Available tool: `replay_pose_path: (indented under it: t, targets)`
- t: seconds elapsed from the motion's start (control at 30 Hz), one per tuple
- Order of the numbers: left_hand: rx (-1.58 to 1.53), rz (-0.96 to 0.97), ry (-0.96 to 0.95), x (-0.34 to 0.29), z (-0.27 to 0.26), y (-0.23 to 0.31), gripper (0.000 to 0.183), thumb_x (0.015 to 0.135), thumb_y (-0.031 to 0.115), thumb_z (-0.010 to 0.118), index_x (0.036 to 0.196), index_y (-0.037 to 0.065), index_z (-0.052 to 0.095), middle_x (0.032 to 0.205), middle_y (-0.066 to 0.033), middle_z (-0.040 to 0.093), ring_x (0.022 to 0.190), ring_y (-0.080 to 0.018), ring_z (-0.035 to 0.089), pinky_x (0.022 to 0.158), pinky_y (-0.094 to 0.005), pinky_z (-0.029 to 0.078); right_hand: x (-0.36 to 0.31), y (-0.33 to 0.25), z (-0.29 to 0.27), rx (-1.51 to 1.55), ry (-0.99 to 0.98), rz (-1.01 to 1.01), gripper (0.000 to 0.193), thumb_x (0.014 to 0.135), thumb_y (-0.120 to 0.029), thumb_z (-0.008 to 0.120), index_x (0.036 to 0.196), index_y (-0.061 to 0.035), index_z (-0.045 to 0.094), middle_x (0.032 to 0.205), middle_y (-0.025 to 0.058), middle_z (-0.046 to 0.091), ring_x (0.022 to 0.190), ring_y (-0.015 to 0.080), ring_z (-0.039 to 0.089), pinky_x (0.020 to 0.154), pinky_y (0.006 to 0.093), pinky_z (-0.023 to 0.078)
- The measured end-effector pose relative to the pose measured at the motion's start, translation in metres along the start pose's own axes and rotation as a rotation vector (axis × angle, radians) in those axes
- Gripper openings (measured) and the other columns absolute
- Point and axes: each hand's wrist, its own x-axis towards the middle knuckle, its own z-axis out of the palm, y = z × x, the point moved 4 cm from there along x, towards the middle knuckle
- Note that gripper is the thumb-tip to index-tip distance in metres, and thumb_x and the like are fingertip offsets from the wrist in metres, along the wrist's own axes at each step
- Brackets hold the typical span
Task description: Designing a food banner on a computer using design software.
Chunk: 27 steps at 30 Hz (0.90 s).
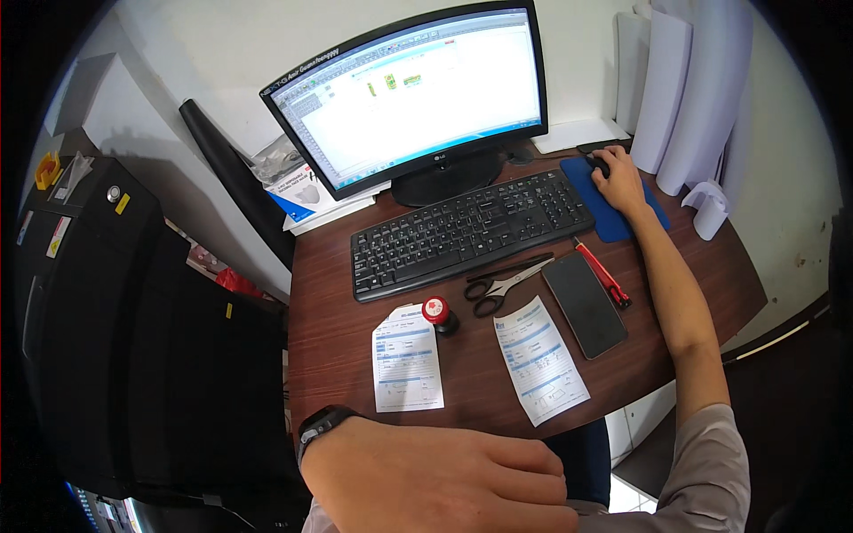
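At the far right of the desk my right hand (619, 184) is closed over a black computer mouse (601, 166), which rests on a blue mouse pad (613, 228). Large in the foreground, my left hand (435, 475) shows its back, with a black watch (323, 425) on the wrist. Its fingers are bent together and point right; their tips and anything inside are hidden. Beyond this hand lie two printed forms with handwriting, a left form (407, 369) and a right form (542, 360). A self-inking stamp (437, 313) with a red top stands at the left form's upper corner.
A black keyboard (471, 228) lies before the lit monitor (418, 98). Scissors (506, 286), a dark phone (585, 306) and a red cutter knife (606, 274) lie between keyboard and forms. Paper rolls (702, 98) stand at right. A black machine (89, 329) fills the left.
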Motion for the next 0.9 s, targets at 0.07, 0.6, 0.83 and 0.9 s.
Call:
replay_pose_path:
  t: [0.07,0.6,0.83,0.9]
  targets:
    - [0.020,0.024,0.079,-0.001,0.003,-0.001,0.084,0.089,0.083,0.041,0.091,0.002,0.066,0.087,-0.0103,0.062,0.082,-0.0295,0.064,0.086,-0.0423,0.051,0.000,0.001,-0.001,-0.010,0.002,0.000,0.039,0.088,-0.019,0.067,0.126,-0.0082,0.069,0.127,0.0146,0.061,0.117,0.0357,0.059,0.104,0.0460,0.048]
    - [0.184,0.172,0.343,-0.017,0.005,-0.007,0.075,0.074,0.079,0.058,0.079,0.004,0.064,0.079,-0.0078,0.061,0.074,-0.0282,0.064,0.085,-0.0407,0.052,-0.004,-0.002,-0.004,0.017,0.021,-0.008,0.038,0.087,-0.017,0.065,0.123,-0.0062,0.070,0.127,0.0160,0.061,0.116,0.0374,0.060,0.103,0.0470,0.048]
    - [0.183,0.207,0.421,-0.016,0.006,-0.006,0.075,0.074,0.079,0.061,0.079,0.004,0.064,0.076,-0.0075,0.059,0.072,-0.0282,0.063,0.081,-0.0397,0.052,-0.001,-0.006,-0.002,0.004,0.002,-0.004,0.039,0.087,-0.019,0.065,0.123,-0.0053,0.070,0.129,0.0166,0.061,0.118,0.0378,0.059,0.104,0.0464,0.048]
    - [0.224,0.238,0.386,-0.016,0.006,-0.006,0.075,0.073,0.079,0.063,0.078,0.004,0.063,0.076,-0.0081,0.060,0.072,-0.0276,0.063,0.080,-0.0388,0.052,0.000,-0.005,-0.001,0.013,0.013,-0.016,0.039,0.087,-0.019,0.065,0.123,-0.0052,0.070,0.129,0.0167,0.061,0.118,0.0378,0.059,0.104,0.0464,0.048]
